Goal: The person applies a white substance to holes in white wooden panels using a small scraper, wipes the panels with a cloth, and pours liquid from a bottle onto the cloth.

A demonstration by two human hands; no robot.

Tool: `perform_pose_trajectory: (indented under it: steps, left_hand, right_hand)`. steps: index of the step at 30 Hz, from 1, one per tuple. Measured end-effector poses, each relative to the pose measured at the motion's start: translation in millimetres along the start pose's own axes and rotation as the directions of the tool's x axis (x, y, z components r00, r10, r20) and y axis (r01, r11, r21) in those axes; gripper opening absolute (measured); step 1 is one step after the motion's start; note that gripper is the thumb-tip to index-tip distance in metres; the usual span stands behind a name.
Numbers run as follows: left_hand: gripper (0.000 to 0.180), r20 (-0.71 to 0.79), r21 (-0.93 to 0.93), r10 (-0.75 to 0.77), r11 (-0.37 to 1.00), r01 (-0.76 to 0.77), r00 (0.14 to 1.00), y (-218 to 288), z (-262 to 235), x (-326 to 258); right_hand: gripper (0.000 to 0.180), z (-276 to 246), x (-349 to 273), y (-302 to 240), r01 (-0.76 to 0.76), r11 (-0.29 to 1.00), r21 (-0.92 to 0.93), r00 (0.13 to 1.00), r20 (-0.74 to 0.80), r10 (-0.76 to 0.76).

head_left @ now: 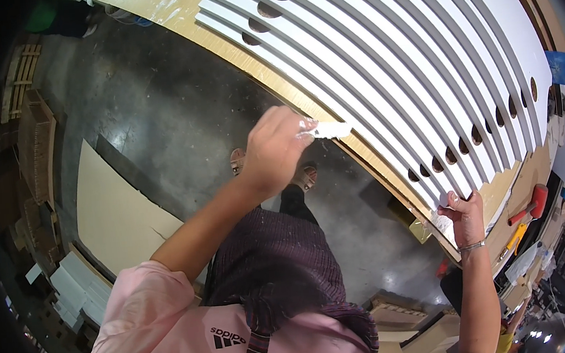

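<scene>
In the head view, the left hand (273, 147), at the centre, is closed around a scraper (330, 130) with white paste; whether its tip touches the boards (381, 80), at upper right, I cannot tell. The right hand (464, 218), lower right, presses or grips the near board's end. To work well, I judge, keep the blade low, its pressure even. Counted: one scraper, two hands, roughly ten boards.

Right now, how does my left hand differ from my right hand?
Your left hand holds a white-smeared flat piece; your right hand is at the end of a white strip. The left hand's wrist shows no band; the right hand's wrist has a metallic band. Both hands are without gloves.
</scene>
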State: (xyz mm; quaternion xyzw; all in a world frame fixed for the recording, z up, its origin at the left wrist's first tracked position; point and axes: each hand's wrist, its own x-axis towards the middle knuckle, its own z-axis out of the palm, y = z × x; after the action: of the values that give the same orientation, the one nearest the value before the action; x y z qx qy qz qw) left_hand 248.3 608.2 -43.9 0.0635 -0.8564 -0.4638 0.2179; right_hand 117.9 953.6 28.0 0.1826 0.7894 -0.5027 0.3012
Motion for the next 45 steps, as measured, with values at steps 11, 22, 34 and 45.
perform_pose_trajectory:
  steps: [11,22,34,45]
  left_hand:
    - [0.014,-0.010,-0.045,0.008,0.999,-0.009,1.000,-1,9,-1]
    - [0.014,0.092,-0.035,0.005,0.999,-0.001,0.996,21,23,-6]
    - [0.011,0.020,-0.088,-0.043,0.995,0.044,0.999,23,36,-13]
    - [0.010,-0.045,-0.061,-0.042,0.997,0.039,0.998,32,49,-23]
  right_hand:
    - [0.037,1,1,1,0.015,1.000,-0.010,1.000,0.012,-0.015]
    - [0.037,4,-1,0,0.044,0.999,0.005,0.999,-0.012,-0.044]
    - [0.041,5,-1,2,0.076,0.996,0.037,0.997,-0.036,-0.075]
    - [0.037,6,-3,-2,0.088,0.996,0.013,0.996,-0.007,-0.088]
